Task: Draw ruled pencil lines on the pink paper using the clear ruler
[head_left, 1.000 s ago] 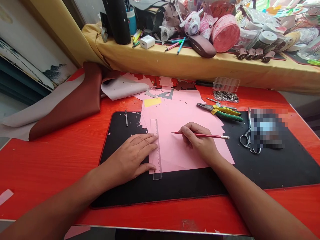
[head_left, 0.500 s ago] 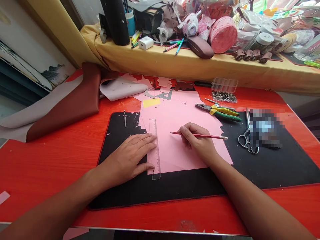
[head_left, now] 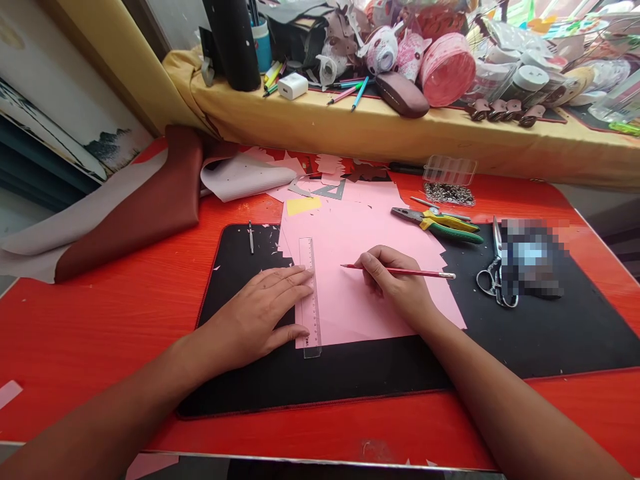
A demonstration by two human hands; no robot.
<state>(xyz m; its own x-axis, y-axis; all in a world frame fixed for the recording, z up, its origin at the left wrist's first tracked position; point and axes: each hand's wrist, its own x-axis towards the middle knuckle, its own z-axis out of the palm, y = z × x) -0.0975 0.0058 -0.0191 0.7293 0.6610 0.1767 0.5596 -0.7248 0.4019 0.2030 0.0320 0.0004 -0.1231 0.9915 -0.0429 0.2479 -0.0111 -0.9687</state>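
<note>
Our right hand [head_left: 393, 277] gripped one red pencil [head_left: 427, 273], tip over pink paper [head_left: 367, 313]; our left hand [head_left: 267, 307], fingers extended, rested on one clear ruler [head_left: 307, 253] at the paper's left edge. Beneath, we had one black mat [head_left: 345, 377]; rightward, pliers [head_left: 453, 231] and scissors [head_left: 495, 279]; under all, the red bench [head_left: 110, 320].

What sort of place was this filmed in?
Probably a craft workspace, though whether in a home or a small workshop I cannot tell: a clear ruler lies on pink sheets, and leather-like brown material lies to the left.
</note>
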